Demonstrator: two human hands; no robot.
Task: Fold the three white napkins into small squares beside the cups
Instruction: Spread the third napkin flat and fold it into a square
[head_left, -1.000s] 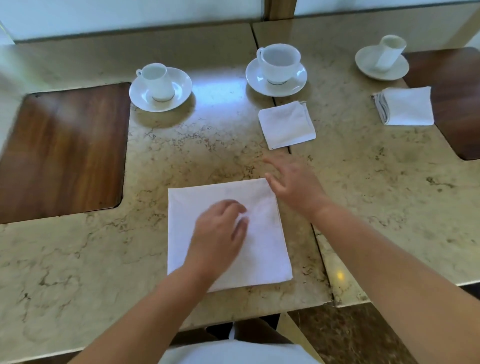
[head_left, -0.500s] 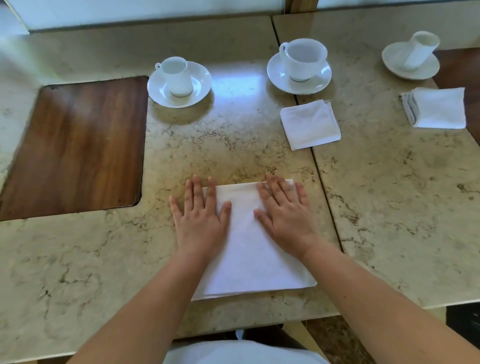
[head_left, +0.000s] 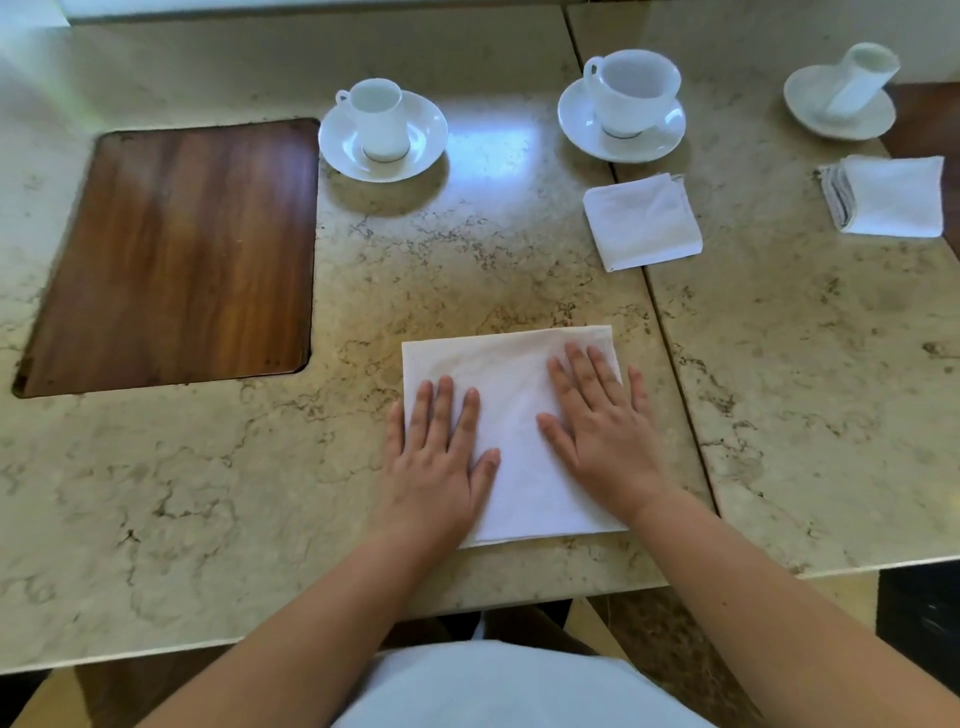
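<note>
Both hands, left and right, lie flat with fingers straight on the large napkin at the table's near edge, probably smoothing it for folding. Two folded squares already sit beside cups.

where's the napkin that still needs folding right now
In the head view the large napkin lies flat near the table's front edge, pressed under the left hand and right hand.

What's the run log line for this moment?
left hand: flat on napkin | right hand: flat on napkin | folded: two | left: one
</note>
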